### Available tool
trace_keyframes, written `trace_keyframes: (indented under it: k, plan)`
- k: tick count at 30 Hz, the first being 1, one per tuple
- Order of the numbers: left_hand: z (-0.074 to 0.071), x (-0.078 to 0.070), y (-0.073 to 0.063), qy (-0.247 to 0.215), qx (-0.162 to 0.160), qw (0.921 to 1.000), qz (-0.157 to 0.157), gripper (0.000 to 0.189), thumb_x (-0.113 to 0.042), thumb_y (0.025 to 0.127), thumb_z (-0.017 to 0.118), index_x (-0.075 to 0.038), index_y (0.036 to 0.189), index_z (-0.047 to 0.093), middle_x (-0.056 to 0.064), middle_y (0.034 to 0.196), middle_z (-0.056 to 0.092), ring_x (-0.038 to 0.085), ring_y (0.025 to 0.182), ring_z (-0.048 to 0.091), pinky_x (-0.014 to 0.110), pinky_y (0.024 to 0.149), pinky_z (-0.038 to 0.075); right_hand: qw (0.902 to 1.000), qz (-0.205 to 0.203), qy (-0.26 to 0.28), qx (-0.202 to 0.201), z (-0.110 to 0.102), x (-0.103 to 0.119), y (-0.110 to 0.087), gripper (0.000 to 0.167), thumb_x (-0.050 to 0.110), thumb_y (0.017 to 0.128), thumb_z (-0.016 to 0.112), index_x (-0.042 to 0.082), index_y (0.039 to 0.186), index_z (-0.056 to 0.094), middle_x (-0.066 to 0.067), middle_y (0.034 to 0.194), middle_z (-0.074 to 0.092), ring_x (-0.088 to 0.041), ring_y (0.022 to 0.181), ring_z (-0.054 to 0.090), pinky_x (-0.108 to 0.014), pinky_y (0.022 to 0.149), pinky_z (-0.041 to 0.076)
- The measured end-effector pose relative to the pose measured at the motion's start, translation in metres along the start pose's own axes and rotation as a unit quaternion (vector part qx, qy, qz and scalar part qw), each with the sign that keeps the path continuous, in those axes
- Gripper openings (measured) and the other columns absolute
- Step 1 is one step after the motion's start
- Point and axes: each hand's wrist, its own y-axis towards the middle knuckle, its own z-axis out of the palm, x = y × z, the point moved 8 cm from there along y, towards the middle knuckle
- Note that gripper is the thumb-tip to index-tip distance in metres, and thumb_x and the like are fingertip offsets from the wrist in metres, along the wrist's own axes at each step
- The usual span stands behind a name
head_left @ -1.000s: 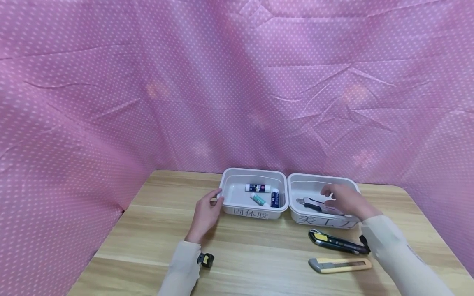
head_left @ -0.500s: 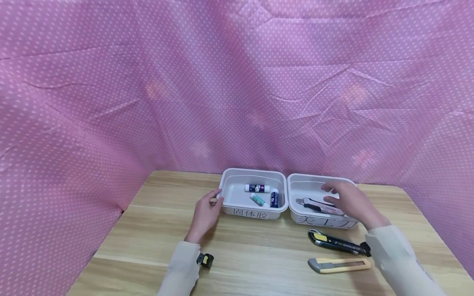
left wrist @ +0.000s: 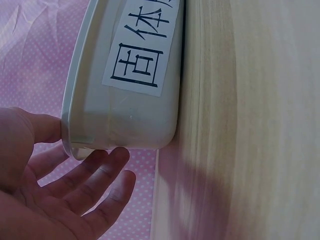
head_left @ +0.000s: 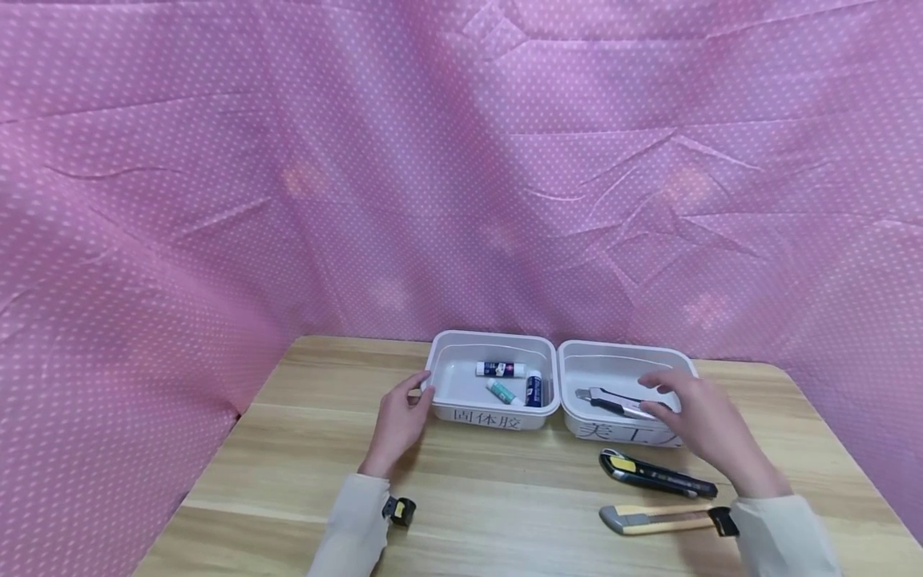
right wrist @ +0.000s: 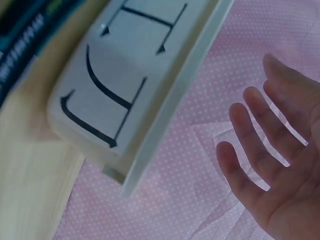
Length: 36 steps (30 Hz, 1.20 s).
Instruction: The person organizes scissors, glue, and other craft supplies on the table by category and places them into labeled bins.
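Observation:
My left hand (head_left: 400, 417) holds the left end of a white plastic box (head_left: 450, 407), its thumb at the rim and fingers against the end wall in the left wrist view. Inside lie two dark blue glue sticks (head_left: 500, 369) and a green one (head_left: 502, 392). My right hand (head_left: 703, 409), fingers loosely bent and nothing between them, hovers over the near right corner of a second white box (head_left: 570, 377). A grey-and-black utility knife (head_left: 613, 402) rests inside that box, its right end hidden by the hand. In the right wrist view the fingers are spread apart from the rim.
On the wooden table (head_left: 490, 497), in front of the right box, lie a black-and-yellow utility knife (head_left: 656, 477) and a yellow-and-grey one (head_left: 649, 519). The right wrist strap overlaps the latter's end. Paper labels mark both box fronts. A pink dotted curtain (head_left: 461, 200) hangs behind.
My right hand has moved right and nearer the front, away from the knife in the right box. The left hand stays at the left box. The view has shifted slightly.

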Motion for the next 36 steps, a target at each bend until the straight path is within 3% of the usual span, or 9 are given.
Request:
trace_keyframes:
  k: [13, 20, 27, 36]
  plan:
    - [0.001, -0.001, -0.001, -0.004, 0.005, 1.0000, -0.001, 0.041, -0.016, 0.104, 0.059, -0.003, 0.142, 0.057, 0.025, 0.141, 0.059, 0.031, 0.101, 0.073, 0.031, 0.078, 0.064, 0.9987, -0.025, -0.031, -0.031, 0.004, 0.005, -0.053, 0.039, 0.011, 0.075, 0.089, 0.007, 0.110, 0.074, -0.010, 0.107, 0.076, -0.034, 0.097, 0.072, -0.056, 0.080, 0.059]
    - [0.001, -0.001, -0.002, -0.009, 0.009, 0.9999, -0.011, 0.042, -0.016, 0.104, 0.059, -0.003, 0.143, 0.057, 0.024, 0.143, 0.058, 0.031, 0.103, 0.073, 0.030, 0.078, 0.063, 0.9976, -0.050, -0.042, -0.023, 0.015, 0.002, -0.069, 0.046, 0.014, 0.071, 0.092, 0.013, 0.113, 0.074, 0.000, 0.111, 0.076, -0.027, 0.102, 0.071, -0.050, 0.084, 0.059]
    - [0.002, -0.002, -0.003, -0.010, 0.006, 0.9999, -0.008, 0.042, -0.017, 0.104, 0.059, -0.004, 0.143, 0.057, 0.024, 0.142, 0.059, 0.033, 0.101, 0.073, 0.029, 0.074, 0.063, 0.9974, -0.049, -0.051, -0.008, 0.026, 0.002, -0.079, 0.045, 0.018, 0.067, 0.094, 0.015, 0.107, 0.075, -0.004, 0.111, 0.073, -0.031, 0.104, 0.069, -0.054, 0.086, 0.058]
    - [0.001, -0.001, -0.003, -0.005, 0.006, 1.0000, -0.003, 0.042, -0.017, 0.104, 0.058, -0.003, 0.144, 0.057, 0.023, 0.142, 0.059, 0.031, 0.100, 0.073, 0.027, 0.074, 0.062, 0.9927, -0.101, -0.059, -0.028, 0.033, 0.010, -0.086, 0.038, 0.026, 0.063, 0.096, 0.027, 0.095, 0.075, 0.016, 0.098, 0.067, -0.006, 0.089, 0.064, -0.037, 0.074, 0.060]
